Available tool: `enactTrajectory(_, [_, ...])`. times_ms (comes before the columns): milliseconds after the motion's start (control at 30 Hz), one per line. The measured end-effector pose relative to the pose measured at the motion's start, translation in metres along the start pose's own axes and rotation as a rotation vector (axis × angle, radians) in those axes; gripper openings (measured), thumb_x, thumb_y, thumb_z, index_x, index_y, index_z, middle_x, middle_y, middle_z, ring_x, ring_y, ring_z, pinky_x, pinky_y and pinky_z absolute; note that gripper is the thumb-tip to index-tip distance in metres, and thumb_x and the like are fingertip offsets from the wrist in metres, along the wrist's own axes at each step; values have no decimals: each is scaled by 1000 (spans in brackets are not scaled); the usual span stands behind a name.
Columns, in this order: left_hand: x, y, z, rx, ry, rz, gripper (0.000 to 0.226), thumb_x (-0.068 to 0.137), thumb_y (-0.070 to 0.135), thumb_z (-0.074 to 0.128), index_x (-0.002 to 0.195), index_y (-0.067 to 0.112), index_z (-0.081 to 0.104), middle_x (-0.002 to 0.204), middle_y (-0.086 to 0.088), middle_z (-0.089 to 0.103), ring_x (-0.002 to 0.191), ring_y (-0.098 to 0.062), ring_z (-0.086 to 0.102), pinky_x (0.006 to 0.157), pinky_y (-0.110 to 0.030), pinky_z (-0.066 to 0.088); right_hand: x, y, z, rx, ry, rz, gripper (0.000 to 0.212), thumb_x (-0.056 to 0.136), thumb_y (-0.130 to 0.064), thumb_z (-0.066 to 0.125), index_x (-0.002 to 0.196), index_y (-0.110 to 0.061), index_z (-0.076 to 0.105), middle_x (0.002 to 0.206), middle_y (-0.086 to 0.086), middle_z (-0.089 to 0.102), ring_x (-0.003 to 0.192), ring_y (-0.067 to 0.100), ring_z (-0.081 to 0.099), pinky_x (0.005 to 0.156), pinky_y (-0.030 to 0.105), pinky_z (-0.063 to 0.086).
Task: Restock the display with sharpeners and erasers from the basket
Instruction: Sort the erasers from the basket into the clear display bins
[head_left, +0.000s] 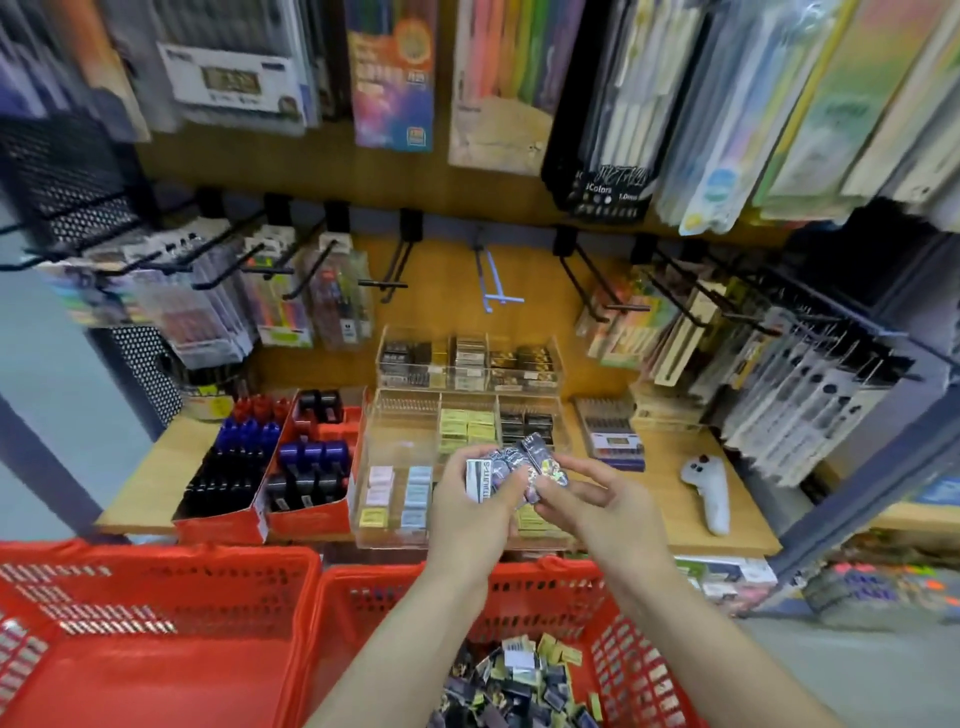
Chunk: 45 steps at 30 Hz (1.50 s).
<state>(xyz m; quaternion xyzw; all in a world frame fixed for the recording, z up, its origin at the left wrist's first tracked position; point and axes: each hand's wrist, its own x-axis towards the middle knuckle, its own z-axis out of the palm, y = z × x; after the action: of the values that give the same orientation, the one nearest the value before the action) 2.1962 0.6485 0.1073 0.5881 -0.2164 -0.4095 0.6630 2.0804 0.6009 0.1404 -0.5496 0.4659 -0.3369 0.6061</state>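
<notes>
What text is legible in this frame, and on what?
"Colors" and "1.0mm": bottom edge of the black pen pack hanging top centre-right.
Unreadable, too blurred: the wrapper print on the small packs held by the left hand and right hand, the colourful hanging pack, and the acrylic tray stock.

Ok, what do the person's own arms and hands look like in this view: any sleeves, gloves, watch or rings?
Both forearms are bare up to the picture's lower edge; no sleeves show. The left hand and right hand wear no gloves. No watch, band or ring is visible on wrists or fingers, though motion blur could hide something small.
</notes>
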Motion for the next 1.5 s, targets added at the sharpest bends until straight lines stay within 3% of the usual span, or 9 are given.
enactTrajectory(233, [47, 4, -20, -54, -47, -122, 16, 95, 23, 66, 109, 16, 64, 54, 5, 47, 46, -10, 41, 48, -23, 37, 52, -11, 12, -20, -112, 68, 31, 84, -4, 73, 114, -11, 67, 78, 13, 70, 69, 18, 69, 75, 26, 60])
enactTrajectory(567, [73, -3, -35, -100, -8, -208, 44, 88, 31, 74, 119, 3, 59, 65, -2, 45, 46, -11, 36, 48, -23, 34, 89, -15, 21, -124, -238, 83, 29, 87, -2, 69, 115, -8, 67, 85, 11, 71, 75, 21, 73, 73, 29, 61])
enactTrajectory(733, [73, -4, -30, -190, 73, -239, 60, 86, 26, 77, 135, 5, 49, 56, 2, 47, 41, -8, 40, 42, -22, 36, 94, -9, 26, -434, -259, -81, 45, 86, -18, 74, 129, -19, 63, 87, 1, 77, 81, 14, 74, 89, 40, 57])
enactTrajectory(900, [67, 1, -30, -215, 69, -261, 47, 87, 22, 76, 126, 8, 56, 52, 3, 48, 41, -8, 40, 40, -19, 35, 93, -14, 26, -938, -224, -371, 63, 74, -45, 82, 132, -33, 60, 111, -15, 60, 83, -2, 63, 81, 21, 51])
enactTrajectory(1067, [66, 1, -31, -196, 37, -273, 50, 86, 25, 76, 127, 7, 56, 69, -5, 55, 45, -9, 40, 44, -20, 37, 96, -19, 17, -1013, -264, -423, 61, 76, -41, 81, 132, -29, 61, 91, -20, 60, 80, -3, 59, 66, 8, 43])
enactTrajectory(1200, [65, 9, -37, -301, 75, -335, 19, 84, 14, 75, 101, 8, 69, 105, -15, 74, 47, -8, 36, 44, -20, 35, 114, -28, 11, -1064, -200, -491, 57, 79, -29, 78, 133, -20, 60, 108, -7, 67, 75, -6, 58, 60, 1, 43])
enactTrajectory(1300, [69, 7, -50, -447, 104, -432, 12, 89, 14, 69, 100, 9, 68, 101, -5, 77, 46, -6, 33, 38, -16, 34, 154, -47, 7, -1089, -90, -404, 61, 82, -27, 77, 137, -17, 54, 109, 0, 67, 63, -4, 53, 48, 8, 43])
enactTrajectory(1433, [70, 4, -67, -587, 160, -502, 9, 92, 12, 65, 100, 9, 67, 102, -9, 76, 39, -4, 33, 35, -15, 32, 217, -62, 16, -1191, -40, -309, 52, 87, -33, 72, 132, -14, 56, 113, 7, 65, 91, 18, 65, 78, 28, 55])
enactTrajectory(1500, [71, 1, -75, -611, 200, -502, 20, 92, 13, 64, 109, 4, 68, 98, -7, 76, 39, -3, 32, 33, -14, 31, 242, -58, 28, -1232, -41, -256, 36, 88, -34, 70, 117, -13, 61, 96, 5, 63, 83, 20, 64, 75, 32, 56])
